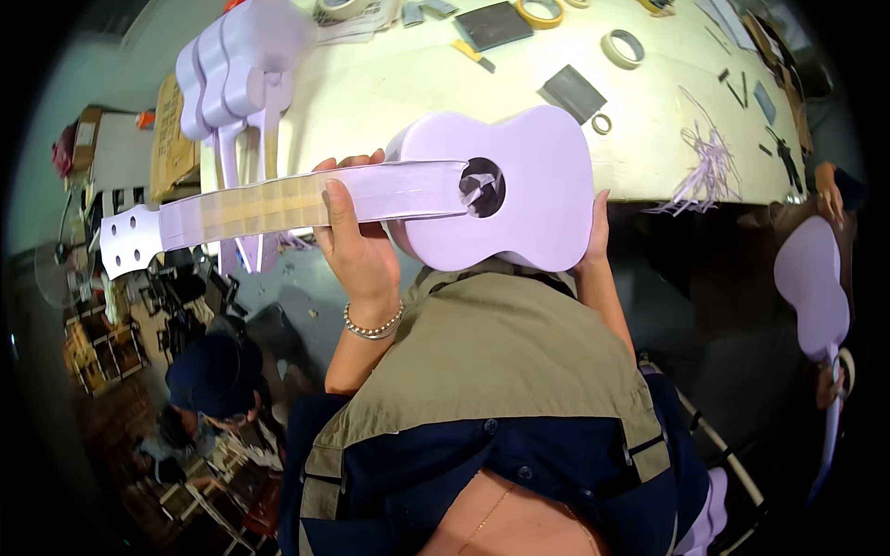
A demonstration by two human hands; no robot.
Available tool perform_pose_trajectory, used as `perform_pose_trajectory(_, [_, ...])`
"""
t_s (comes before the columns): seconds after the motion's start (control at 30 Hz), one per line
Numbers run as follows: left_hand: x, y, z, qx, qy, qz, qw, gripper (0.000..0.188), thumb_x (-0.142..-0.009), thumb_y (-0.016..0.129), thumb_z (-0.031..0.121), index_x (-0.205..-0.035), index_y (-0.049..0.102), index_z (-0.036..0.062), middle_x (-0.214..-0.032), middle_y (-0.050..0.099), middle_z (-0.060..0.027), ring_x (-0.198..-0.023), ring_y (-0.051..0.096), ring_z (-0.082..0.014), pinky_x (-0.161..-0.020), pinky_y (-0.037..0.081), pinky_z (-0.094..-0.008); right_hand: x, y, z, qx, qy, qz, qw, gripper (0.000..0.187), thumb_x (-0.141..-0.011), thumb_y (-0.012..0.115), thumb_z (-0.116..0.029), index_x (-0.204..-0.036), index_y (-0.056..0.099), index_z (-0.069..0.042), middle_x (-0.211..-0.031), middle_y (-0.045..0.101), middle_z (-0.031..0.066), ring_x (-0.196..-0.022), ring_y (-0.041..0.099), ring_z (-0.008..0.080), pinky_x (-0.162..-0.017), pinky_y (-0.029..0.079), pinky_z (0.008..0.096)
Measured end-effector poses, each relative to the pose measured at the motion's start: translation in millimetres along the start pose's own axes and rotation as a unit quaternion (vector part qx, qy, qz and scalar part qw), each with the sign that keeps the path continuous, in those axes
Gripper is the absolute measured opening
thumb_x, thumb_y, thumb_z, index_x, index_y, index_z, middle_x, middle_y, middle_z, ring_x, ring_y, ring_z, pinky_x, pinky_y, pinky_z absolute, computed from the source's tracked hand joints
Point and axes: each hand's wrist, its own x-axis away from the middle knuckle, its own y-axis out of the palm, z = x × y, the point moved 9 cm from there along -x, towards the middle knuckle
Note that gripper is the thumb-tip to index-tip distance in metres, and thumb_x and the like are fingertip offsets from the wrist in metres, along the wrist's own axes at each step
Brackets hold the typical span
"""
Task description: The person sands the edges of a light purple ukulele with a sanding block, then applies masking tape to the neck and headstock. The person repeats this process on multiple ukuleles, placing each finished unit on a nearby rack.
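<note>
A lilac ukulele body with neck (542,199) lies across in front of me at the table's near edge, its top facing up and the headstock to the left. My left hand (357,236) is wrapped round the neck, thumb on top and fingertips at the far side. Masking tape (269,205) covers the fretboard area, and crumpled lilac tape or paper (479,190) sits in the sound hole. My right hand (598,236) holds the body's right end, its fingers partly hidden behind it.
Several more lilac ukuleles (222,79) stand stacked at the table's left. Tape rolls (622,49), dark abrasive-looking sheets (575,93), a yellow cutter knife (475,56) and lilac strips (705,167) lie on the pale table (389,102). At right another person holds a lilac ukulele (811,287); someone sits lower left.
</note>
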Motion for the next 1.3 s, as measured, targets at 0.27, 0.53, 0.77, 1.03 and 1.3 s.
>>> perform_pose_trajectory(0.27, [7.8, -33.1, 6.2, -0.007, 0.021, 0.087, 0.996, 0.036, -0.096, 0.046, 0.029, -0.121, 0.041, 0.0033, -0.107, 0.053, -0.0148, -0.105, 0.053, -0.0313, -0.094, 0.041, -0.0427, -17.9, 10.1, 14.6, 0.051, 0.073, 0.005, 0.996, 0.081, -0.091, 0.018, -0.063, -0.136, 0.032, 0.003, -0.132, 0.044, 0.0172, -0.119, 0.046, 0.0271, -0.099, 0.039, 0.0366])
perform_pose_trajectory(0.53, [-10.3, -92.1, 1.7, 0.080, 0.027, 0.134, 0.987, 0.033, -0.096, 0.044, 0.030, -0.117, 0.044, 0.0046, -0.104, 0.055, -0.0116, -0.103, 0.053, -0.0306, -0.093, 0.041, -0.0443, -28.6, 26.9, 25.7, 0.082, 0.055, -0.025, 0.995, 0.087, -0.087, 0.015, -0.069, -0.137, 0.031, 0.000, -0.133, 0.045, 0.0138, -0.121, 0.044, 0.0240, -0.101, 0.037, 0.0344])
perform_pose_trajectory(0.77, [-31.9, -130.1, 3.6, 0.092, 0.003, 0.148, 0.985, 0.030, -0.094, 0.047, 0.029, -0.114, 0.046, 0.0060, -0.108, 0.054, -0.0124, -0.105, 0.053, -0.0310, -0.094, 0.042, -0.0470, -19.2, 85.2, 17.1, 0.176, 0.036, -0.062, 0.982, 0.089, -0.085, 0.010, -0.071, -0.141, 0.025, -0.004, -0.136, 0.041, 0.0137, -0.125, 0.040, 0.0238, -0.102, 0.034, 0.0347])
perform_pose_trajectory(1.03, [-39.2, -118.2, 20.8, 0.051, 0.001, 0.121, 0.991, 0.038, -0.096, 0.043, 0.031, -0.121, 0.043, 0.0028, -0.119, 0.052, -0.0185, -0.111, 0.049, -0.0299, -0.097, 0.039, -0.0441, -33.6, 85.4, 27.5, 0.190, 0.079, -0.065, 0.977, 0.091, -0.084, 0.011, -0.072, -0.140, 0.027, -0.002, -0.136, 0.041, 0.0179, -0.123, 0.043, 0.0266, -0.101, 0.037, 0.0357])
perform_pose_trajectory(1.3, [-37.9, -91.2, 34.7, 0.046, 0.042, 0.060, 0.996, 0.040, -0.097, 0.040, 0.035, -0.123, 0.042, 0.0052, -0.117, 0.052, -0.0201, -0.110, 0.051, -0.0321, -0.095, 0.040, -0.0451, -52.2, 75.3, 34.2, 0.159, 0.061, -0.069, 0.983, 0.095, -0.083, 0.014, -0.073, -0.139, 0.027, 0.003, -0.137, 0.039, 0.0198, -0.123, 0.044, 0.0282, -0.101, 0.037, 0.0361])
